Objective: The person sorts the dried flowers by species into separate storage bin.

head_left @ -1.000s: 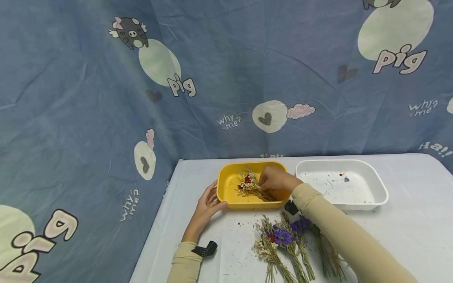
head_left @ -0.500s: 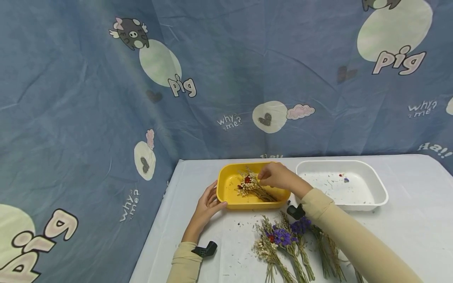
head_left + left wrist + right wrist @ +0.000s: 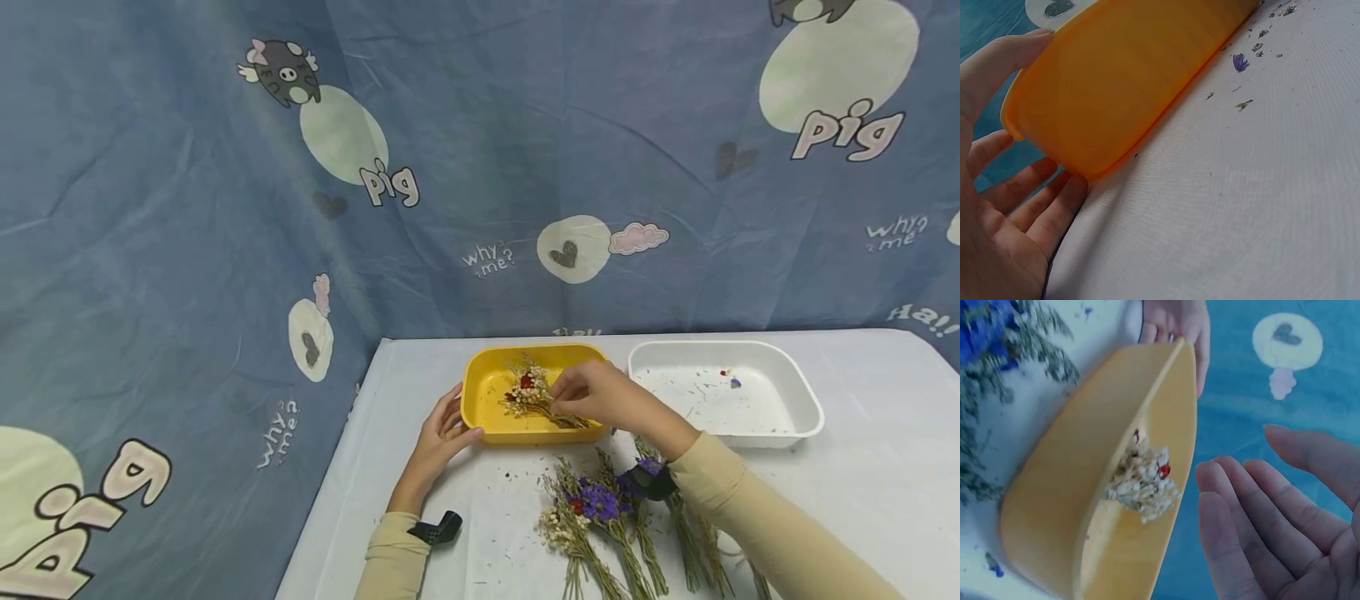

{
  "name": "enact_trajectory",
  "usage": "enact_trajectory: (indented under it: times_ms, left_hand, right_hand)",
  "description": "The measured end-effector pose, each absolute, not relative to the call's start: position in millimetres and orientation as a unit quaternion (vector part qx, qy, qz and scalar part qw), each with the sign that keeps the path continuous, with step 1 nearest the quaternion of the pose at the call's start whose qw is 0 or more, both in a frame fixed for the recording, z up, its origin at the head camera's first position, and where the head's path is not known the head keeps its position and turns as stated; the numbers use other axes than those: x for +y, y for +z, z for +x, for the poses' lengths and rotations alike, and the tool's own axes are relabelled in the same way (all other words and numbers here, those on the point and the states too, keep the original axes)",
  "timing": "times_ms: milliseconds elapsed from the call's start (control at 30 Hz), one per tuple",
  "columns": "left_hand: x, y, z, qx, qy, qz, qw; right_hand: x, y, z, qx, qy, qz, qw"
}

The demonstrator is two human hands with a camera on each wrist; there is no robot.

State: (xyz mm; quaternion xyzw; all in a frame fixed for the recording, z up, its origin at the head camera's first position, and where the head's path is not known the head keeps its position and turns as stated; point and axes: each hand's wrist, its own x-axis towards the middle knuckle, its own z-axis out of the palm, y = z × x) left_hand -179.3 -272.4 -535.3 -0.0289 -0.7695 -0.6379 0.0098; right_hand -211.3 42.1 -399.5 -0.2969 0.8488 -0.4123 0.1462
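Note:
My left hand (image 3: 437,433) rests at the left end of a yellow plastic tray (image 3: 536,437). In the left wrist view its thumb lies at the rim and the spread fingers touch the lower corner. A small dried-flower bundle (image 3: 529,390), cream with red blooms, lies inside the tray, stems pointing right. Over the tray's right half, beside those stems, is my right hand (image 3: 600,393). The right wrist view shows its fingers (image 3: 1266,512) loosely bent and apart from the thumb, with nothing between them; the flower heads (image 3: 1144,481) sit in the tray beyond.
Several dried-flower bundles (image 3: 600,502) with purple, red and cream heads lie in front of the tray, partly under my right forearm. A white tray (image 3: 750,410) with a few petal scraps stands to the right. Bits of debris dot the white table (image 3: 487,500).
My right hand first lifts off the bundle's stems toward the tray's back, then comes slightly forward and right over them. The bundle stays in the tray; my left hand keeps its place.

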Motion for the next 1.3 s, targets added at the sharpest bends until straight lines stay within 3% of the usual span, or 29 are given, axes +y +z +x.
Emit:
enact_trajectory:
  times_ms: [833, 1133, 1300]
  left_hand:
    - [-271, -534, -179, -0.767, -0.641, -0.019, 0.006]
    - [-271, -534, -179, -0.767, -0.641, -0.019, 0.008]
    - [-271, -534, -179, -0.764, -0.645, -0.02, 0.008]
  right_hand:
    - [71, -423, -134, 0.839, -0.406, -0.334, 0.138]
    - [78, -435, -116, 0.818, -0.439, -0.315, 0.197]
    - [81, -442, -108, 0.812, -0.444, -0.326, 0.19]
